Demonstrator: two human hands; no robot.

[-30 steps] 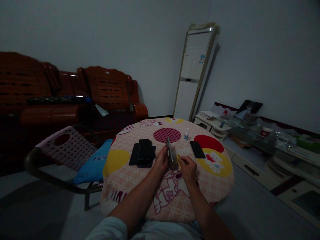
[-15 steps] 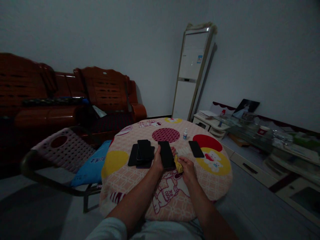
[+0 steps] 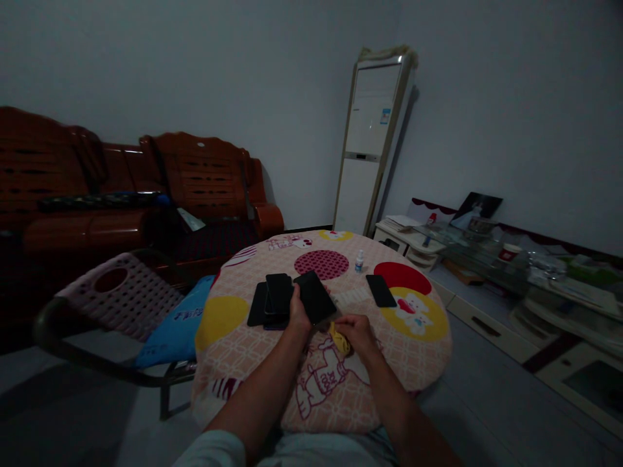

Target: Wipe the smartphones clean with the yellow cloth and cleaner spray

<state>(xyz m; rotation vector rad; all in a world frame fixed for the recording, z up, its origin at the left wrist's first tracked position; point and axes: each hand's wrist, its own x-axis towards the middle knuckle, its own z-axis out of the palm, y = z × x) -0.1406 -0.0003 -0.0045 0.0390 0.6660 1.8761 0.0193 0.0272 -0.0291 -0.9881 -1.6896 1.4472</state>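
Note:
My left hand (image 3: 300, 314) grips a dark smartphone (image 3: 315, 297) by its left side, thumb along the edge and the black face turned up. A crumpled yellow cloth (image 3: 339, 340) hangs from the pinched fingers of my right hand (image 3: 357, 332), close to the phone's lower right corner. Just left of the held phone lies a pile of several dark phones or tablets (image 3: 278, 293), partly overlapping. Another black phone (image 3: 381, 290) lies flat by itself to the right. Beyond it stands a small white bottle (image 3: 359, 261) with a blue label, upright.
Everything lies on a round table with a patterned cloth (image 3: 243, 370). A chair (image 3: 121, 292) with a blue cushion (image 3: 175, 327) stands at the left, before a wooden sofa (image 3: 204, 168). A cluttered glass-topped cabinet (image 3: 462, 259) lines the right; a tall air conditioner (image 3: 363, 149) stands behind.
The phone has turned from on edge to face up, then tilted and moved left toward the pile. My right hand with the yellow cloth has shifted slightly left and down.

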